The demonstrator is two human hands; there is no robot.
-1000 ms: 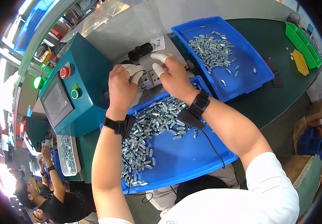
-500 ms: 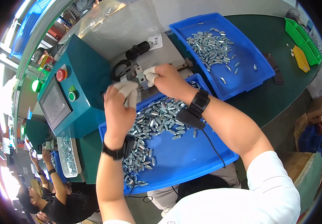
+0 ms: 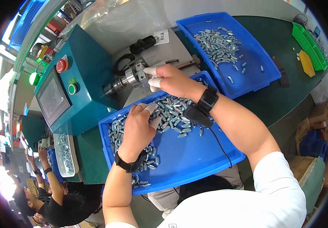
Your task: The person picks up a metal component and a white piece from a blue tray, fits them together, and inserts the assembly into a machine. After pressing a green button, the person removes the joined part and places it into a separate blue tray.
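My left hand [image 3: 138, 125] is down over the near blue tray [image 3: 194, 163], among a pile of small shiny metal fittings [image 3: 171, 114]. White finger covers show on its thumb and forefinger, which are apart with nothing visible between them. Its other fingertips are hidden. My right hand [image 3: 173, 81], also in white finger covers, grips the right side of a metal fixture [image 3: 140, 74]. That fixture sits in front of a round steel spindle [image 3: 115, 86] on the teal machine [image 3: 91, 87]. Whether a fitting lies in the fixture cannot be made out.
A second blue tray [image 3: 253, 76] with more fittings stands at the far right. Beyond it are a green basket [image 3: 310, 45] and a yellow tray [image 3: 306, 62]. The machine carries a screen [image 3: 53, 100] and red and green buttons. Another person [image 3: 57, 201] works at lower left.
My left hand has moved from beside the fixture down into the fittings in the near tray, uncovering the spindle. My right hand stays at the fixture. The view has shifted slightly.
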